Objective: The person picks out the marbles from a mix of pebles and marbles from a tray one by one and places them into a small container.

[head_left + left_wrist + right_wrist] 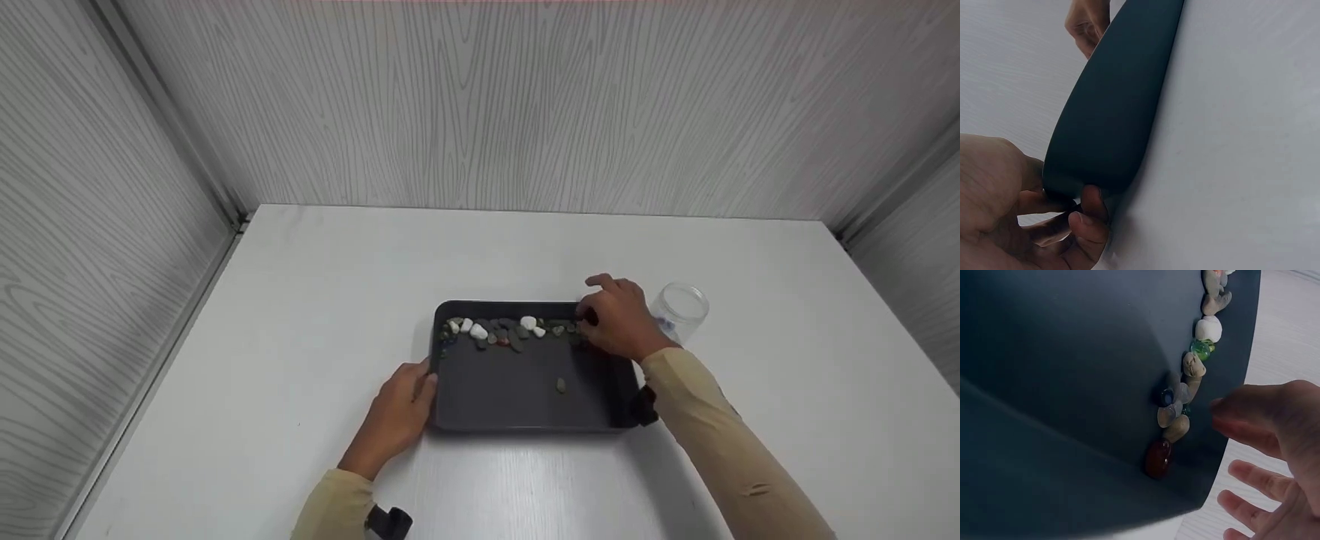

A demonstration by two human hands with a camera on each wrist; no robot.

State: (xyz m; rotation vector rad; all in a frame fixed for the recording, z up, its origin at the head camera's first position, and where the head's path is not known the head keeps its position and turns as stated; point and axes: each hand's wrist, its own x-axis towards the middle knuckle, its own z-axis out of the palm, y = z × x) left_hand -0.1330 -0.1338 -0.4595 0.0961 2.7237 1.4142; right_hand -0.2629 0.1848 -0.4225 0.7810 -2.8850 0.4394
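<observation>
A dark rectangular tray (pixel 495 397) holds a band of pebbles and glass stones along its far side. My left hand (pixel 401 409) grips the tray's left side, its fingers curled at the wall in the left wrist view. At the far right corner is my right hand (pixel 619 319), its index finger and thumb reaching over the rim and the other fingers outside it. No stone shows between them. Near those fingertips lie a dark red stone (pixel 1158 459), a tan pebble (pixel 1177 428) and a green glass stone (pixel 1201 350). One lone pebble (pixel 561 385) sits on the tray floor.
A clear jar (pixel 681 307) stands on the white table (pixel 337 262) just right of the right hand, with something bluish low in it. Wood-grain panels (pixel 480 105) rise behind the table and at both sides.
</observation>
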